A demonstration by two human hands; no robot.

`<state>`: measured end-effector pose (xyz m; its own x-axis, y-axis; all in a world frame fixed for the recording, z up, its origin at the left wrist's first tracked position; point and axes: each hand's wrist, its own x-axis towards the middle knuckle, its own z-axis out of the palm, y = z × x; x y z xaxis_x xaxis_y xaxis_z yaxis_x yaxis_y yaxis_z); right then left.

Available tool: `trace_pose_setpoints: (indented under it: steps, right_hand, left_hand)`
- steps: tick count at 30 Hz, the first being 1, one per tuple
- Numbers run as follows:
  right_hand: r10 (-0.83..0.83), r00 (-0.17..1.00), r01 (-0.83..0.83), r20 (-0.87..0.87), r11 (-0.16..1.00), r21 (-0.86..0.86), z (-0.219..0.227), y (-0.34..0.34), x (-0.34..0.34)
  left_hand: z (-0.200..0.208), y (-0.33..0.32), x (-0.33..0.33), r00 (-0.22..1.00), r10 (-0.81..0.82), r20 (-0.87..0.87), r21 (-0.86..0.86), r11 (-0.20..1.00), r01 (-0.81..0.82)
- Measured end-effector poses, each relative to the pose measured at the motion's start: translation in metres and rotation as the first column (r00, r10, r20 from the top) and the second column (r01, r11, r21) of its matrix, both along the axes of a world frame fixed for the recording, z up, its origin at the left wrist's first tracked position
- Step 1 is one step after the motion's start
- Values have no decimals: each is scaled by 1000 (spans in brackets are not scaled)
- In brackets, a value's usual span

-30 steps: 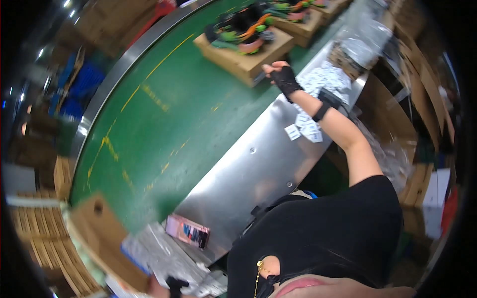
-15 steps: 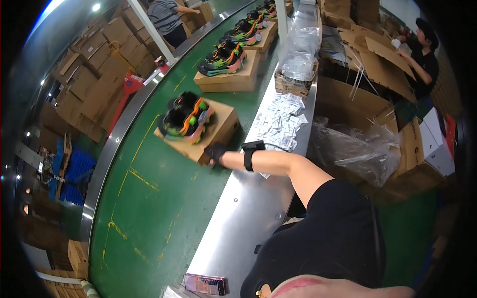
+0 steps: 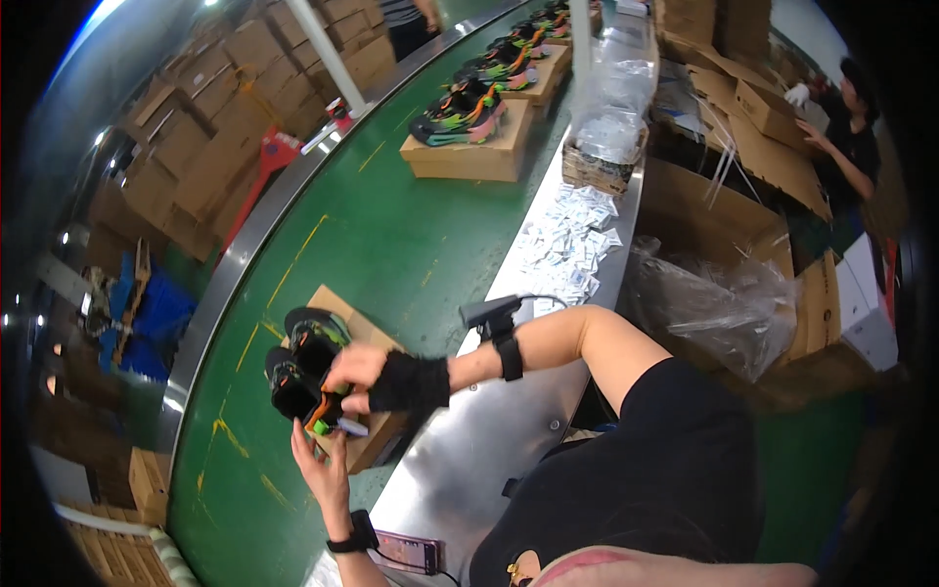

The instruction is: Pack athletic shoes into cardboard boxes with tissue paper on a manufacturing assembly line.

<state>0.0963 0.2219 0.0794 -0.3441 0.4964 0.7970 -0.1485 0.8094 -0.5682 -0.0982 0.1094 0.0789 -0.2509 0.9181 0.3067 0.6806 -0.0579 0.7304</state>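
A pair of black, green and orange sneakers (image 3: 302,349) rests on a brown cardboard shoebox (image 3: 367,452) on the green conveyor. My right hand (image 3: 367,377), in a black fingerless glove, bends its fingers and thumb on the upper of the nearer sneaker, around an orange part. From below, my left hand (image 3: 321,470) reaches up with fingers apart, their tips at the edge of the same sneaker. A pale tag (image 3: 353,428) hangs beside the sneaker between the two hands. Both wrists carry black straps with a small device.
More sneakers on boxes (image 3: 468,161) line the far belt. Small white packets (image 3: 572,245) are heaped on the metal ledge (image 3: 469,430), beyond them a box of clear bags (image 3: 606,152). A phone (image 3: 409,551) lies at the near end. Another person (image 3: 849,137) handles cardboard at right.
The shoebox and its sneakers have come nearer to me along the belt. My right hand has moved from the box corner onto a sneaker. My left hand has come into view.
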Motion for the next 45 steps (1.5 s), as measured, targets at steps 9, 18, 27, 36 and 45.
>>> trace_pose_setpoints:
  steps: [9,18,27,36,45]
  right_hand:
    - [-139,870,154,474,988,6,-21,51,-16]
    - [96,792,1,603,987,-159,55,61,-27]
    - [65,766,-15,640,996,-84,30,60,-24]
    - [-68,861,102,504,994,-40,53,15,-24]
    - [-274,462,128,843,962,243,35,67,-45]
  left_hand:
    - [3,33,-17,994,-79,-69,-22,997,78]
    - [52,41,-49,982,-82,169,-180,977,113]
    - [30,24,-38,995,-93,20,-44,995,94]
    - [-72,-30,-87,920,256,297,-509,858,-75]
    - [-80,12,-19,694,141,706,-410,880,238]
